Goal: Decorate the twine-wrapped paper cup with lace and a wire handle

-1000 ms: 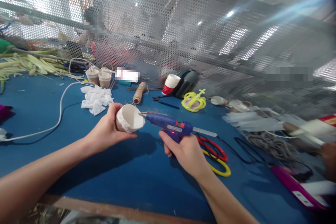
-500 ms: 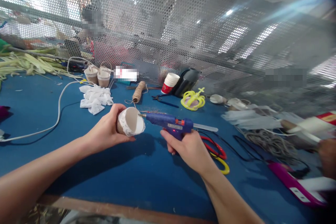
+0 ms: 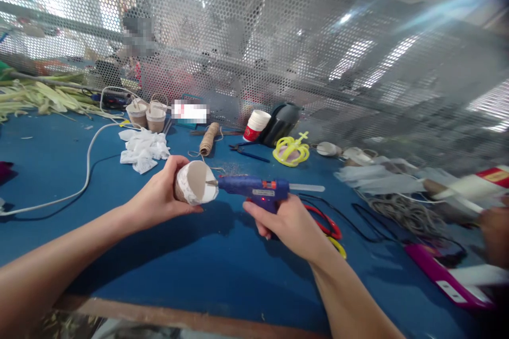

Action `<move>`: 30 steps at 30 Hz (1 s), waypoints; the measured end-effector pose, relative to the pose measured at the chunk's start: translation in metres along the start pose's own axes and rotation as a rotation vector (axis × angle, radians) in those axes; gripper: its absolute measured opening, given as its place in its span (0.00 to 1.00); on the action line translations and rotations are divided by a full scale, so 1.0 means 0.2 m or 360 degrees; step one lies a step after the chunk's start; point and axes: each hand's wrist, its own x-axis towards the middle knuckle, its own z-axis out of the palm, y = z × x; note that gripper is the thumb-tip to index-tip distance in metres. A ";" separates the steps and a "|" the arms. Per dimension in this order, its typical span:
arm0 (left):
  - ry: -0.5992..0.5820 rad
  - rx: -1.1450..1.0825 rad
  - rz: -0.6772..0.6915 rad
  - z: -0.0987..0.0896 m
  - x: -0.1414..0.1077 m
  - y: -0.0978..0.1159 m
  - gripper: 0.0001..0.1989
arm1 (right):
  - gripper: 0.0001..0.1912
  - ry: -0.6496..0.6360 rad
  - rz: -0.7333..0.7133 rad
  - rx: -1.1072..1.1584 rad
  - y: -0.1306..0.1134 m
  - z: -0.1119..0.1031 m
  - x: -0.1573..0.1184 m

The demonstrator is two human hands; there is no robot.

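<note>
My left hand (image 3: 167, 190) is wrapped round a paper cup (image 3: 194, 183) with a twine-like and white lacy outside, its open mouth tilted toward the right. In my right hand (image 3: 278, 217) is a blue glue gun (image 3: 254, 188) with a small red light lit and a clear glue stick poking out of its back. The nozzle of the gun points left and lies at the cup's mouth, over the inner wall; whether it touches cannot be made out.
Beyond my hands lie white cloth (image 3: 143, 149), a twine roll (image 3: 209, 139), pliers (image 3: 249, 152), stacked cups (image 3: 256, 125) and a yellow crown (image 3: 291, 149). Two wrapped cups stand back left. A purple power strip (image 3: 445, 278), cords and another person's hand (image 3: 493, 235) are at right.
The glue gun in my right hand has moved slightly left and down, its nozzle now inside the outline of the cup's mouth. My left hand has turned the cup a little.
</note>
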 end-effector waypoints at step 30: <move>0.0110 -0.0543 -0.0161 0.02 0.00 0.04 0.29 | 0.13 -0.0153 0.0080 0.1026 0.03 0.15 0.01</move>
